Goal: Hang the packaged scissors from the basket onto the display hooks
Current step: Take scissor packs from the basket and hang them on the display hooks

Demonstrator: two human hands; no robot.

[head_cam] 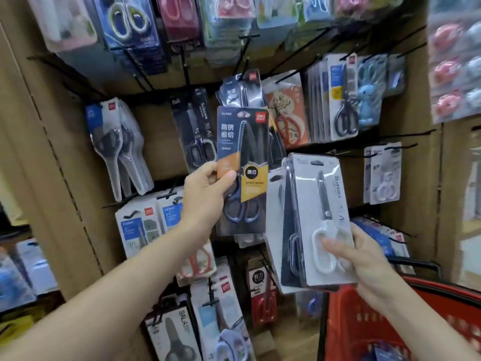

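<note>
Packaged scissors [242,168] on a dark card, pinched at the left edge by left hand [205,188], thumb across the front; upright, overlapping matching packs [234,92] hung from a black hook [244,53]. Bare strip of brown cardboard backing [156,136] just left, between hung rows. Further right, tilted stack of white-card packs [320,217], gripped at the lower end by right hand [364,256], thumb over the white handles. Red mesh basket [442,285] below that hand, cut off by the lower right corner.
</note>
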